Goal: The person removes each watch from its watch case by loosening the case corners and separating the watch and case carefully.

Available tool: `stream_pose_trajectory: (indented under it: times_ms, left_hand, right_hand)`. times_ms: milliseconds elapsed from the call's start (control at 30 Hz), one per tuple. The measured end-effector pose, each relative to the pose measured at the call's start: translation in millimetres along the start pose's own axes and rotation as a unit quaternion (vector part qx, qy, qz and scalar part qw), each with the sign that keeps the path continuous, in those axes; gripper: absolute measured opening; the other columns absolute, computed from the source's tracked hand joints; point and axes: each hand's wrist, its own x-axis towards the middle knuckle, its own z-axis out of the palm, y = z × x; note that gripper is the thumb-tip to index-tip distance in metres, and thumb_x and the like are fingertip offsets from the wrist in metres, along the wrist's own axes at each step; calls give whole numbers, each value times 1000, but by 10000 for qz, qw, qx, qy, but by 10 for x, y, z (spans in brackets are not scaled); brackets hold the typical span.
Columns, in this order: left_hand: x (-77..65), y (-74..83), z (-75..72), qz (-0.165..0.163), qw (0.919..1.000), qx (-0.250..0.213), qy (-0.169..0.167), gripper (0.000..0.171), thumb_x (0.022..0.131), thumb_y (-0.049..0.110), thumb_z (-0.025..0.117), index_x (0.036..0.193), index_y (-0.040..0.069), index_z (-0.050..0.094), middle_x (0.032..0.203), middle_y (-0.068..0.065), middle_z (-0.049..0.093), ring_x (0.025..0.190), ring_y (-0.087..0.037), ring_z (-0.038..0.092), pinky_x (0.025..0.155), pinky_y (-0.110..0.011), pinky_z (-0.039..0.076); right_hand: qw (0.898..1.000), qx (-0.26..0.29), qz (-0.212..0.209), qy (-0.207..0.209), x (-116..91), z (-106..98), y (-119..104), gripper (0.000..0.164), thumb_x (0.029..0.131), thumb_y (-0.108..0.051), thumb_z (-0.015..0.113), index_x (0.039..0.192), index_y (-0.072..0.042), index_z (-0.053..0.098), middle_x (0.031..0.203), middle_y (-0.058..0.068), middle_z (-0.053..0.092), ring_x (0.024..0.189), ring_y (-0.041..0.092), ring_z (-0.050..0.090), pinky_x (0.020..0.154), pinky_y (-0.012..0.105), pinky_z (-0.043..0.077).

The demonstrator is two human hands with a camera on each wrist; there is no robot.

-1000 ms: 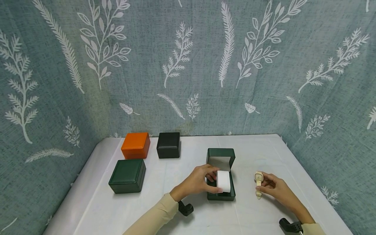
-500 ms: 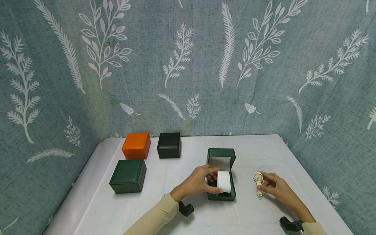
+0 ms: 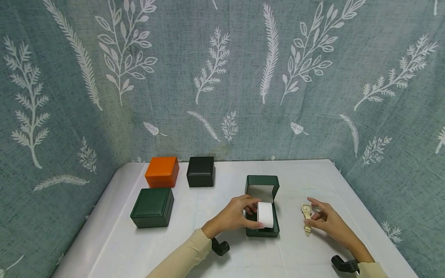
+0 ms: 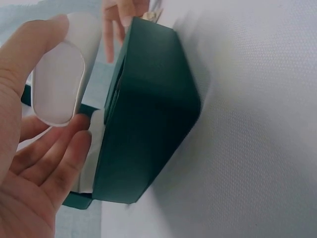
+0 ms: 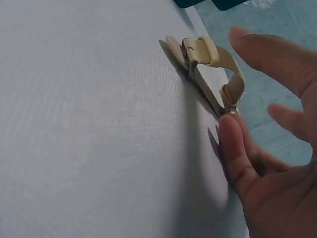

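My left hand (image 3: 236,213) grips a white watch cushion (image 3: 265,214) over an open green watch box (image 3: 262,232), its lid tilted back. Seen from the left wrist, the thumb lies on top of the cushion (image 4: 59,82) with fingertips beneath it. To the right, a cream-strapped wristwatch (image 3: 307,217) rests on the white cloth, dial up. My right hand (image 3: 328,220) is beside it, index finger raised away from the dial and thumb near the strap. In the right wrist view the buckled strap (image 5: 205,52) forms a loop, with lower fingertips right at the watch's end.
Three closed boxes sit on the left of the table (image 3: 208,247): an orange one (image 3: 161,172), a black one (image 3: 200,172) and a green one (image 3: 152,208). Leaf-patterned curtains (image 3: 243,77) enclose the back and sides.
The right hand's index finger has lifted off the watch, which now lies lower on the cloth. The left hand and the cushion have held still.
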Motion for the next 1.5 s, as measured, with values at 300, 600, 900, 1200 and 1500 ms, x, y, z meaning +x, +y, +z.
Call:
stream_pose_trajectory:
  times_ms: [300, 600, 900, 1200, 1500]
  left_hand:
    - [10, -11, -6, 37, 10000, 91, -17, 73, 81, 30, 91, 141, 1, 61, 113, -1, 63, 94, -6, 65, 84, -20, 55]
    - [10, -13, -14, -20, 10000, 0, -47, 74, 80, 29, 91, 141, 0, 59, 112, -3, 63, 92, -5, 65, 85, -21, 55]
    - [10, -11, -10, -22, 9998, -182, -4, 74, 79, 25, 92, 141, 0, 60, 111, 1, 61, 93, -7, 66, 86, -23, 56]
    - [14, -38, 3, 61, 10000, -41, 14, 74, 78, 27, 93, 139, 0, 61, 109, 0, 63, 91, -5, 66, 84, -21, 56]
    - [20, -45, 21, 86, 10000, 29, 34, 75, 77, 27, 94, 139, 0, 61, 107, 1, 64, 90, -4, 66, 83, -20, 56]
  right_hand:
    - [9955, -130, -880, 334, -13, -12, -88, 73, 92, -16, 80, 155, -5, 43, 138, 24, 40, 90, 14, 61, 68, 30, 58]
    - [9938, -297, -1044, 253, 21, 72, -202, 69, 92, -21, 80, 151, -7, 49, 129, 21, 60, 92, 12, 65, 76, 26, 55]
    - [9917, -306, -1248, 71, 42, 189, -319, 66, 90, -20, 82, 148, -7, 53, 124, 16, 63, 90, 12, 63, 75, 25, 54]
    - [9867, 69, -1598, -292, 60, 297, -378, 65, 90, -14, 81, 147, -2, 53, 122, 20, 62, 89, 14, 65, 75, 26, 56]
    - [9862, 99, -1565, -535, 92, 412, -369, 65, 90, -18, 81, 147, -4, 54, 120, 15, 64, 89, 14, 66, 74, 29, 57]
